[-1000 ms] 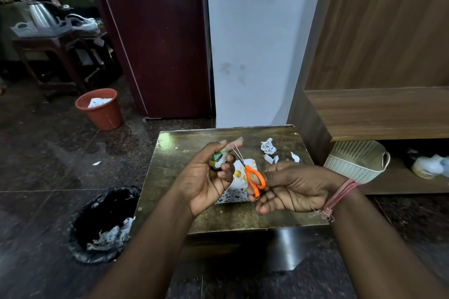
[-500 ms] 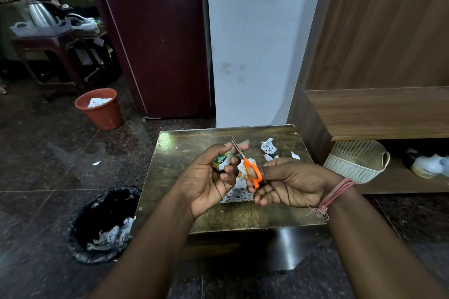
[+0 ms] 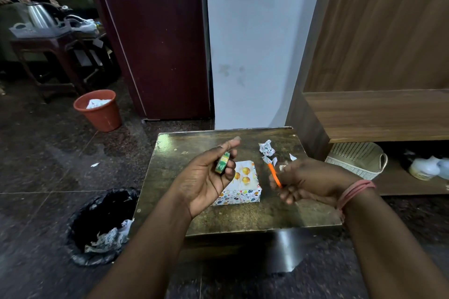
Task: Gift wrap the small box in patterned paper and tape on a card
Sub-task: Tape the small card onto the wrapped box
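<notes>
head view: your left hand (image 3: 206, 177) pinches the tape roll (image 3: 222, 166), your right hand (image 3: 303, 181) grips the scissors (image 3: 275, 175); the wrapped box (image 3: 240, 183) sits on the counter (image 3: 243, 216). taping step, likely; next, press tape down.

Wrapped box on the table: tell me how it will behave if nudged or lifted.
The wrapped box lies flat and low on the table, so a nudge would probably slide it, not tip it. Its paper looks smooth, perhaps a little slippery against fingers. It is small beside the left hand, so it is likely light, though its contents cannot be seen.
</notes>
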